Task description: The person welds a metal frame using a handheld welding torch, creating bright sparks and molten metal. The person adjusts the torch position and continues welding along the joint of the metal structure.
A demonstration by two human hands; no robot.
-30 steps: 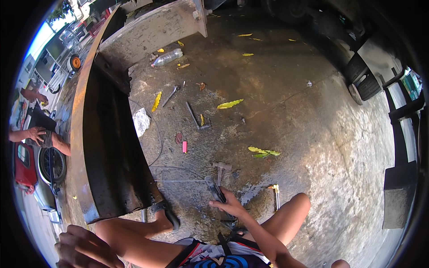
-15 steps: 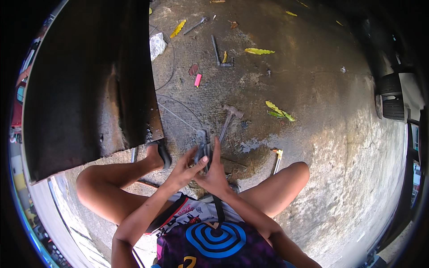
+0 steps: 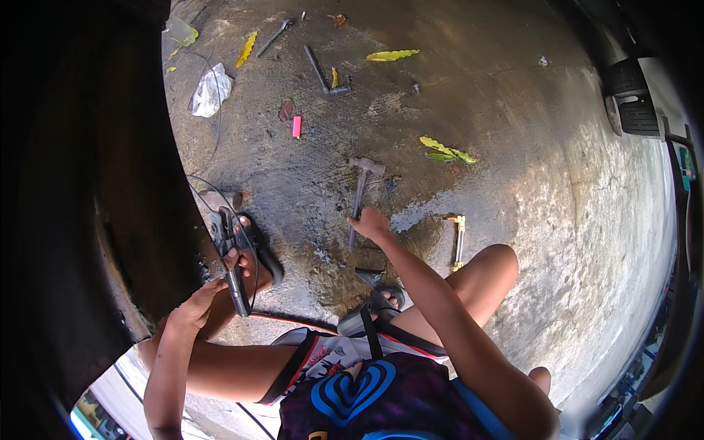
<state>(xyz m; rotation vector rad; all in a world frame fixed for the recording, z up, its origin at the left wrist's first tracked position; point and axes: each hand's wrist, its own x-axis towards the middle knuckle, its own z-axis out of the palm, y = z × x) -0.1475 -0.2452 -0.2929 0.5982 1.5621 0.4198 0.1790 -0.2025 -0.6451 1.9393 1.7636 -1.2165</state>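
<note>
I squat on a stained concrete floor (image 3: 513, 147) beside a big dark metal panel (image 3: 95, 220). My left hand (image 3: 192, 308) is shut on the lower end of a dark clamp-like tool (image 3: 231, 268) with a thin cable. It holds the tool upright near the panel's edge, over my left foot in a black sandal (image 3: 260, 253). My right hand (image 3: 369, 221) reaches forward and is closed on the handle of a hammer (image 3: 361, 187). The hammer lies on the floor with its head pointing away from me.
A brass-tipped tool (image 3: 458, 238) lies by my right knee. Farther out are a small pink object (image 3: 296, 126), metal rods (image 3: 323, 73), a crumpled plastic bag (image 3: 209, 92) and yellow-green leaves (image 3: 447, 152). A tyre (image 3: 631, 95) is at the upper right. My right sandal (image 3: 374, 308) is below the hammer.
Both hands were together on the dark tool in front of me. Now my left hand has carried it left toward the panel, and my right hand has reached out to the hammer handle.
</note>
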